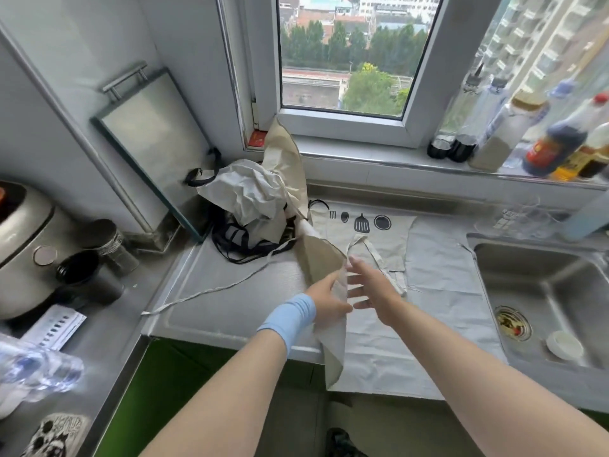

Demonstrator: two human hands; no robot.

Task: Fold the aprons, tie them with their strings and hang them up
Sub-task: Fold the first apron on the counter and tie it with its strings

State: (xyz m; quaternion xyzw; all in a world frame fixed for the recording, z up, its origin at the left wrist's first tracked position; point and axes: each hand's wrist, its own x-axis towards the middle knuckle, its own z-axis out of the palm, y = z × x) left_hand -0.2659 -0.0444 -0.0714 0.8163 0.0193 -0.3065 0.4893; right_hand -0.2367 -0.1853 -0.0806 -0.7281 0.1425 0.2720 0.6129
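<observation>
A beige apron [428, 291] printed with black kitchen utensils lies spread on the steel counter beside the sink. Its left side is lifted into a fold [321, 258], and my left hand [326, 300], with a blue wristband, grips that fold near the middle. My right hand [369, 283] hovers just right of the fold with fingers spread, touching or nearly touching the cloth. One apron string [214, 290] trails left across the counter. A crumpled heap of more aprons [253, 196] with black straps sits behind, against the window corner.
The sink [543, 291] lies to the right with a small white cup in it. Bottles [557, 143] line the windowsill. At left stand a rice cooker [23, 239], dark cups [89, 275] and a leaning glass board [151, 143]. Plastic bottles [36, 367] lie at the near left.
</observation>
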